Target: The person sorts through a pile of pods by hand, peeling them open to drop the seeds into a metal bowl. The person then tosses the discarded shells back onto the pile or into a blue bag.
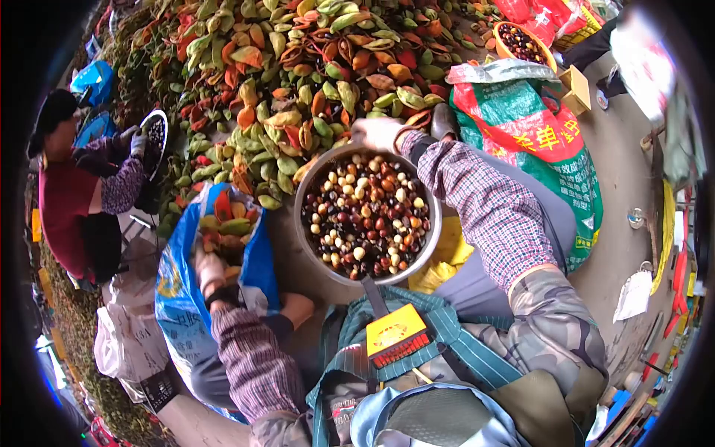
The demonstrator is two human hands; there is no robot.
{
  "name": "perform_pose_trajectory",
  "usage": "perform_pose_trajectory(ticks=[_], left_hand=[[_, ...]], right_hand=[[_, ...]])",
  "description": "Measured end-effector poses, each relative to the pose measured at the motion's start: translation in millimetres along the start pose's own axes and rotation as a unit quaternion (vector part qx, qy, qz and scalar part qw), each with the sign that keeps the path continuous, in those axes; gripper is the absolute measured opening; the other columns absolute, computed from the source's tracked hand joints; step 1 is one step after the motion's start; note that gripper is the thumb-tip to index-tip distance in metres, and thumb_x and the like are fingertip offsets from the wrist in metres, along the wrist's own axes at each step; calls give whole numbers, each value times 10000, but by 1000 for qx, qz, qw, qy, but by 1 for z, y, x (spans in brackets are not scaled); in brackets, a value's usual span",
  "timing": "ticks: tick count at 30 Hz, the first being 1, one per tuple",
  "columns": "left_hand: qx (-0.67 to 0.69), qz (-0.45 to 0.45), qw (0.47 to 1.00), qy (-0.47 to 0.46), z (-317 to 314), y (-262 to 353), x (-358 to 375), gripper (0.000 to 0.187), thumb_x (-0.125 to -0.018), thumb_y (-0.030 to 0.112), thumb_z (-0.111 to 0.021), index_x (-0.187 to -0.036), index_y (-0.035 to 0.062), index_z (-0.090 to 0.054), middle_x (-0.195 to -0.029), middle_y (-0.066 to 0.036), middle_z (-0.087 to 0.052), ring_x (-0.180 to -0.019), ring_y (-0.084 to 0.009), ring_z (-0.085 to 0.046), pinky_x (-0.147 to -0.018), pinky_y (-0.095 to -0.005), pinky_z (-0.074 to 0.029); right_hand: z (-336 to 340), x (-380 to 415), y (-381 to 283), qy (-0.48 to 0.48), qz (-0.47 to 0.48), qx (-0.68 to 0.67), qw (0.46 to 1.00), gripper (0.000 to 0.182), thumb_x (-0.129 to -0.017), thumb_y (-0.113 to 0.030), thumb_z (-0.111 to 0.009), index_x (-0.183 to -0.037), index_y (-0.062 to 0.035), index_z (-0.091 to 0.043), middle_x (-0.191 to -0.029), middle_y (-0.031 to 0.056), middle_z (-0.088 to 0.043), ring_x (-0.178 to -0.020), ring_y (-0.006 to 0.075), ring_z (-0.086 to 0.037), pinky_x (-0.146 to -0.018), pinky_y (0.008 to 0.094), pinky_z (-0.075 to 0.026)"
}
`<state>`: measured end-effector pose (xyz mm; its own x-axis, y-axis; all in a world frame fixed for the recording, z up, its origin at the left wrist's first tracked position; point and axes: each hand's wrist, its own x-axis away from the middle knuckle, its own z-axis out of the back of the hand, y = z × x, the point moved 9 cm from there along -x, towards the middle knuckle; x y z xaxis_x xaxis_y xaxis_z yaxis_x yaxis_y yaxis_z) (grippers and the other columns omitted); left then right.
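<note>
A metal basin stands on the ground in front of me, with brown, dark and cream nuts inside. At its far rim is my right hand, beside the pile of pods; its fingertips are blurred, so what it holds, if anything, cannot be made out. My left hand reaches into a blue and white sack at the left. Green and orange pods lie in the sack just above that hand, whose fingers are partly hidden.
A large heap of green and red pods rises beyond the basin. A green and red sack stands at the right. An orange bowl of nuts is farther back. Another person sits at the left with a round container.
</note>
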<state>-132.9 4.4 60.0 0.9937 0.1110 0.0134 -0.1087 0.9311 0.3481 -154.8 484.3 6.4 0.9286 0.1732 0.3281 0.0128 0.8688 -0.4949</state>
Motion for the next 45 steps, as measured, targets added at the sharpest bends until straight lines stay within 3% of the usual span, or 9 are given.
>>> perform_pose_trajectory(ticks=[1, 2, 4, 10, 17, 23, 34, 39, 45], left_hand=[[-224, -45, 974, 9, -16, -32, -6, 580, -781, 138, -590, -1340, 138, -439, -1050, -164, -626, -1016, -291, -572, -858, -381, -453], [-106, 86, 990, -21, 1, -17, 12, 589, -754, 117, -607, -1323, 141, -456, -1080, -173, -615, -1119, -315, -522, -940, -399, -418], [-182, -225, 949, 126, -29, 2, 9, 420, -801, 148, -601, -1216, 126, -548, -1108, -197, -587, -1111, -362, -512, -914, -414, -429], [120, -177, 977, -2, -54, 150, 17, 348, -805, 68, -624, -1149, 81, -580, -1141, -172, -559, -1069, -341, -532, -927, -384, -438], [405, -151, 894, -118, -105, 248, 5, 480, -877, 146, -607, -1318, 63, -436, -1176, -139, -572, -1060, -245, -567, -926, -319, -435], [440, -176, 878, -75, -102, 288, 27, 532, -936, 223, -537, -1400, 88, -313, -1255, -124, -510, -1094, -176, -518, -919, -299, -429], [466, -68, 876, -107, -90, 236, 84, 483, -964, 386, -429, -1325, 66, -437, -1210, -162, -560, -1077, -234, -545, -929, -316, -420], [450, -3, 876, -175, -101, 217, 114, 513, -955, 401, -442, -1315, 35, -443, -1268, -139, -526, -1128, -224, -516, -953, -307, -404], [404, -104, 908, -36, -85, 217, 121, 430, -950, 391, -430, -1244, 85, -499, -1092, -234, -578, -979, -371, -581, -835, -397, -463]], right_hand=[[21, -16, 22, 91, -39, -44, 994, 365, -872, -386, -535, -1125, -125, -571, -1076, 151, -627, -1010, 331, -586, -864, 396, -450], [28, -33, 47, 118, -112, -115, 980, 385, -854, -385, -567, -1102, -91, -564, -1071, 181, -618, -1011, 353, -583, -851, 407, -458], [39, -65, 65, 191, -118, -103, 969, 424, -852, -349, -576, -1163, -68, -511, -1066, 210, -612, -998, 369, -583, -851, 428, -455], [20, -127, 87, 237, -238, -143, 931, 823, -756, -349, -695, -1401, -66, -268, -1121, 224, -596, -1045, 352, -573, -893, 418, -451], [-12, -84, 22, 64, -60, -668, 739, 728, -688, -207, -788, -1286, -43, -406, -1108, 119, -572, -1005, 227, -544, -880, 344, -448], [-22, -21, -59, 30, 10, -537, 843, 694, -777, -525, -675, -1233, -61, -433, -1023, 62, -561, -944, 165, -515, -826, 275, -434], [-74, 43, -150, -72, -105, -919, 374, 398, -815, -470, -655, -984, -116, -590, -819, 48, -595, -808, 187, -539, -729, 332, -440], [-123, 45, -118, 43, -156, -800, 578, 359, -823, -418, -658, -999, -115, -576, -871, 56, -616, -823, 195, -554, -745, 361, -448], [-86, 83, -132, 181, 13, -789, 587, 400, -815, -396, -693, -1038, -84, -581, -907, 21, -608, -844, 134, -546, -767, 284, -448]])
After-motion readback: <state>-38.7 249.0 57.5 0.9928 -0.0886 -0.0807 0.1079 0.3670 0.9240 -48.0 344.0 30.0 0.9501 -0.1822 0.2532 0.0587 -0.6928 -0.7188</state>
